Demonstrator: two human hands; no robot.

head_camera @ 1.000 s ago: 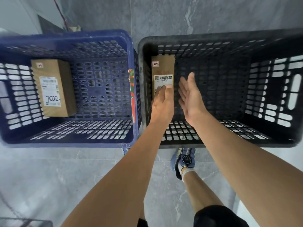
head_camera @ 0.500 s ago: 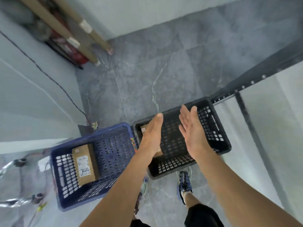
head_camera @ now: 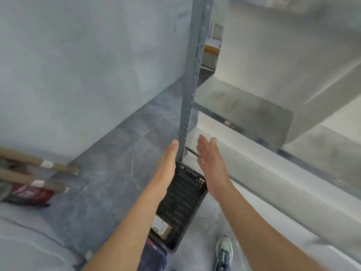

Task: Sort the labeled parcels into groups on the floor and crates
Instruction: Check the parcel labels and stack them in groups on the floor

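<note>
A black slotted crate (head_camera: 182, 204) stands on the grey floor below my arms. Inside it lies a brown labelled parcel (head_camera: 161, 227), partly covered by my left forearm. A sliver of the blue crate (head_camera: 154, 255) shows at the bottom edge; its parcel is out of view. My left hand (head_camera: 168, 163) and my right hand (head_camera: 210, 159) are held out flat above the black crate, palms facing each other, fingers extended, with nothing in them.
A grey metal shelf upright (head_camera: 192, 81) rises just beyond my hands, with pale shelf boards (head_camera: 242, 108) running to the right. Cardboard tubes (head_camera: 39, 167) and a red item (head_camera: 29, 192) lie at the left wall. My shoe (head_camera: 223, 251) is beside the crate.
My left hand let go of the parcel in the black crate and both hands rose. My view swung up and right, from the two crates to the shelf rack.
</note>
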